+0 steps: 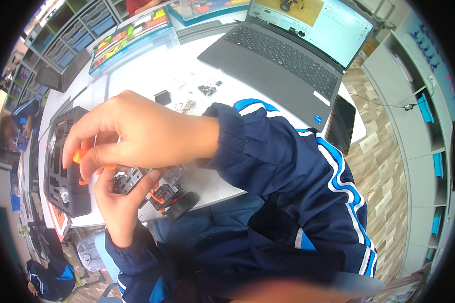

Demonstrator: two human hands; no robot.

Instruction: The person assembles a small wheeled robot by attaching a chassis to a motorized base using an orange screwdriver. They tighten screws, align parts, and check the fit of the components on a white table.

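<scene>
My left hand (119,199) is closed round a small wheeled model vehicle with a perforated grey plate (128,179), its thumb lying on the plate. A black tyre (183,205) and an orange part (157,197) show at the vehicle's near right side. My right hand (131,131) reaches across above the left one, thumb and fingers closed on a small orange piece (79,154). Its kind is hidden by the fingers. More orange shows just below the right thumb, close to the left fingertips.
Left of my hands lies a black tray (60,166). Small black parts (207,90) and little bags lie beyond them. An open laptop (278,65), a phone (342,123) and a box of colourful pieces (131,38) surround the work area. Other people sit at far left.
</scene>
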